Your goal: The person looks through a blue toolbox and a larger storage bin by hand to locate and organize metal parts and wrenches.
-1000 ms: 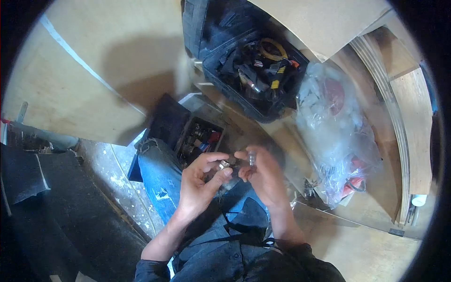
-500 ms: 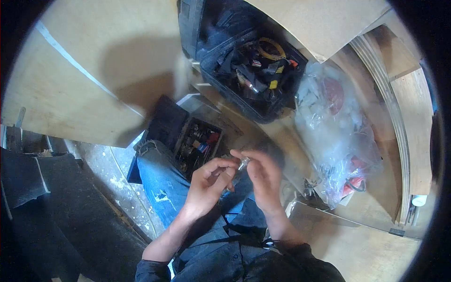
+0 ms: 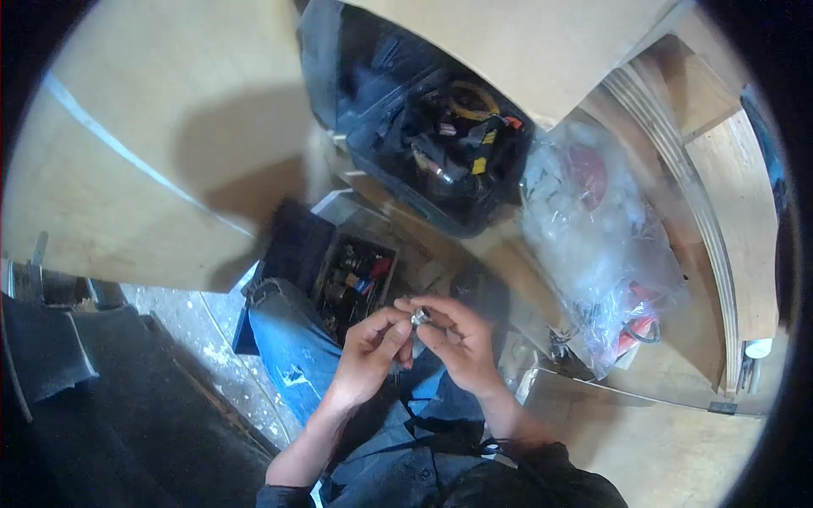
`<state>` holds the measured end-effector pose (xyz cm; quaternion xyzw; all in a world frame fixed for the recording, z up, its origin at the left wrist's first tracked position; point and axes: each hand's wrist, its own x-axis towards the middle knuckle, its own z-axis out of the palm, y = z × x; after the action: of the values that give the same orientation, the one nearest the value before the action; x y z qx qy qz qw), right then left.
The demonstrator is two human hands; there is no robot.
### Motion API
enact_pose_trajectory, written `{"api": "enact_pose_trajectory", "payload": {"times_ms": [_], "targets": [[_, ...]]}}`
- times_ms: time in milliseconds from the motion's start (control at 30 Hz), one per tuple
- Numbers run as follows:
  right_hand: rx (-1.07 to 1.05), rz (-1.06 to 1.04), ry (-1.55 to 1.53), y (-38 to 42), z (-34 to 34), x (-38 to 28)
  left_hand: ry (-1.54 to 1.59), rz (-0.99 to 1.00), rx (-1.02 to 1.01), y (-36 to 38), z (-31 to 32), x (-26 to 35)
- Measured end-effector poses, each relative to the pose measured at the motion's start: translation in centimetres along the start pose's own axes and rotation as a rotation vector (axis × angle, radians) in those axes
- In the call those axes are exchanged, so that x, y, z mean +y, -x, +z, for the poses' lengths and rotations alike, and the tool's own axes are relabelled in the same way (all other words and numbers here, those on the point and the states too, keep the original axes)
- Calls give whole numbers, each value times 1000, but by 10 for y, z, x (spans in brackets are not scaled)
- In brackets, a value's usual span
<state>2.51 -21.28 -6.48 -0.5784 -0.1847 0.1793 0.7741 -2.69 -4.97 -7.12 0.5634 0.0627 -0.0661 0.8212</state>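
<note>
A small shiny metal piece (image 3: 419, 317) is pinched between both hands, above the person's lap. My left hand (image 3: 370, 354) has its thumb and fingers closed on the piece from the left. From the right, my right hand (image 3: 460, 343) touches it with thumb and bent fingers, the index finger reaching over its top. What exactly the piece is cannot be made out. Just beyond my left hand, a small open case (image 3: 391, 251) holds tools and small parts, some red and blue.
A large open black toolbox (image 3: 406, 190) with tools and yellow items lies ahead. Right of it is a clear plastic bag (image 3: 584, 229) with white and red contents. Curved plywood edges (image 3: 707, 229) stand at the right, and dark sheets (image 3: 127, 398) lie at the left.
Both hands have shifted slightly down and left with the metal piece. My right hand's thumb and fingers are more bent around it. The camera view has shifted a little.
</note>
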Motion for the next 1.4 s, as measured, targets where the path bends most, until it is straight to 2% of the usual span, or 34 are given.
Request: {"api": "enact_pose_trajectory", "payload": {"times_ms": [67,200,333,400,467,500,567,667,833,933,1033,1133,1167,1267,1367,1400], "targets": [[-2,29,-29,0,-2,0,13,-26,-1,-1,-1,0],[173,-60,-46,-18,-16,1,-30,-59,27,-6,0,-2],[243,-6,135,-73,-65,-3,-34,-123,82,-8,-5,-16],[204,7,421,-117,-74,-12,-75,-120,105,-8,-9,-34],[131,-297,774,-168,-85,5,-116,-154,118,-7,-18,-57],[84,-285,978,-190,-87,14,-127,-219,136,-4,-17,-62],[-16,-260,1383,-227,-90,26,-122,-228,128,0,-17,-77],[-86,-240,1619,-252,-87,34,-176,-242,132,9,-15,-88],[-123,-369,1696,-265,-91,45,-74,-276,176,15,-17,-94],[-134,-377,1667,-256,-89,42,-43,-305,172,12,-20,-81],[-35,-344,1601,-246,-85,28,-45,-243,162,8,-24,-79],[-160,-179,1569,-265,-109,30,-63,-247,183,10,-23,-66],[-119,-200,1560,-269,-120,32,-72,-255,189,10,-22,-61],[-72,5,1549,-268,-134,14,-77,-254,212,15,-27,-63],[79,23,1157,-262,-143,19,-56,-279,275,20,-26,-62],[47,62,1154,-249,-124,-6,-67,-283,279,21,-28,-64]]}}
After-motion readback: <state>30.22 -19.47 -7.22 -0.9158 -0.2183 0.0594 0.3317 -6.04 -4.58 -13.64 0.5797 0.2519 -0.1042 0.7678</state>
